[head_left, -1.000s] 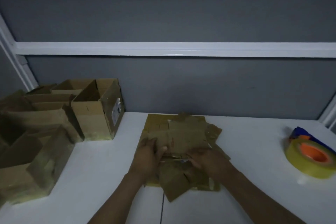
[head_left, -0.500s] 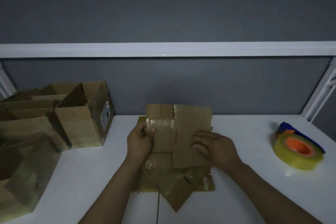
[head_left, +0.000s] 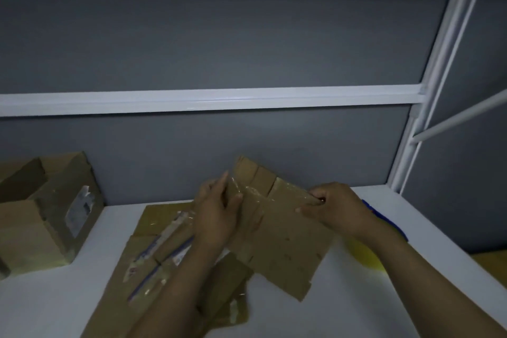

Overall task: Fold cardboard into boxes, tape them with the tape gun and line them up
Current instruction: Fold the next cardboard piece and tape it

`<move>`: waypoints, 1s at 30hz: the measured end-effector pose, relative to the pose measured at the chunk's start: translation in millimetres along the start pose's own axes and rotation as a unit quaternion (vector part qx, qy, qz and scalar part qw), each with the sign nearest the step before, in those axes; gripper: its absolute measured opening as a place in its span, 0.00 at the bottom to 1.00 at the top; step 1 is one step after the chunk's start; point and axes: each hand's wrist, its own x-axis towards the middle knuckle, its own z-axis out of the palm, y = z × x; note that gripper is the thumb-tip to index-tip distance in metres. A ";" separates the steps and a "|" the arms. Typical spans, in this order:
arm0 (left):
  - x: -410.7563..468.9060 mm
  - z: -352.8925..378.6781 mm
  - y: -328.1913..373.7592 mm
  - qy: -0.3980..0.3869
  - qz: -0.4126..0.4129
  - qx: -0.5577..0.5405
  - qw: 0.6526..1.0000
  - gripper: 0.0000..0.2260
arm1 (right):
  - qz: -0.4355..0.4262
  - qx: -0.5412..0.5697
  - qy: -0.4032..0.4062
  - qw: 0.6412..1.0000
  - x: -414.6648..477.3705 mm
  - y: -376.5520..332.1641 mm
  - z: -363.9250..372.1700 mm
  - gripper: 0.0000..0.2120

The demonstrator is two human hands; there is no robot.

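I hold a flattened brown cardboard box (head_left: 285, 244) with old clear tape on it, lifted off the table and tilted. My left hand (head_left: 216, 214) grips its left edge. My right hand (head_left: 334, 208) pinches its upper right corner. Under it lies a stack of flat cardboard (head_left: 153, 250) on the white table (head_left: 351, 310). The tape gun (head_left: 384, 223), blue with a yellow tape roll, sits behind my right forearm and is mostly hidden. A folded open-top box (head_left: 46, 214) stands at the left.
A grey partition wall with a white rail (head_left: 219, 99) runs behind the table. A white frame post (head_left: 428, 123) rises at the right. The table's right edge (head_left: 466, 258) drops off near the tape gun.
I have lifted the top flat box off the stack and turned it to the right. The camera has swung right and closer, so most of the folded boxes have left the view.
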 end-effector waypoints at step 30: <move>-7.9 112.9 82.7 -0.066 -0.249 -0.229 0.939 0.35 | 0.092 0.084 -0.014 0.992 15.7 103.8 -57.7 0.10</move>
